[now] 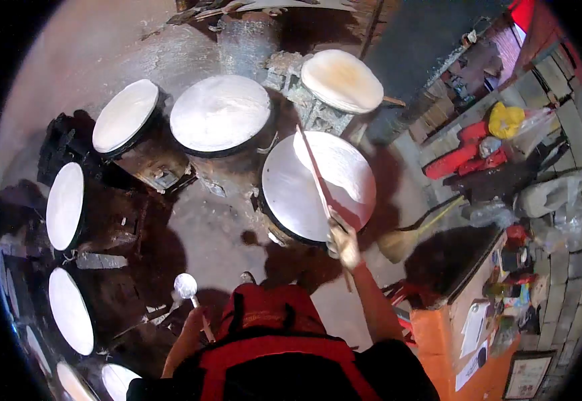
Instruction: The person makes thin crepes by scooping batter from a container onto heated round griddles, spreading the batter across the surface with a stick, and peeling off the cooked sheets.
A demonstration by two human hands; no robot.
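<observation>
In my right hand [344,246] is a long thin wooden stick [316,170], with fingers closed around its lower part. The stick reaches across a round griddle [283,190] in front of me. White batter or a thin pancake [334,160] covers the upper right part of that griddle; grey surface shows on the rest. Whether the stick touches the surface I cannot tell. Low at the left, my left hand [196,321] grips the handle of a ladle [185,285], its round bowl pointing up and whitish. A red apron [271,311] covers my front.
Several white-covered round griddles, such as this one [220,112], curve around the left. A round pale stack of pancakes [342,81] stands at the back. A broom [399,244] lies right of the griddle. An orange cabinet [432,339] stands close by my right arm.
</observation>
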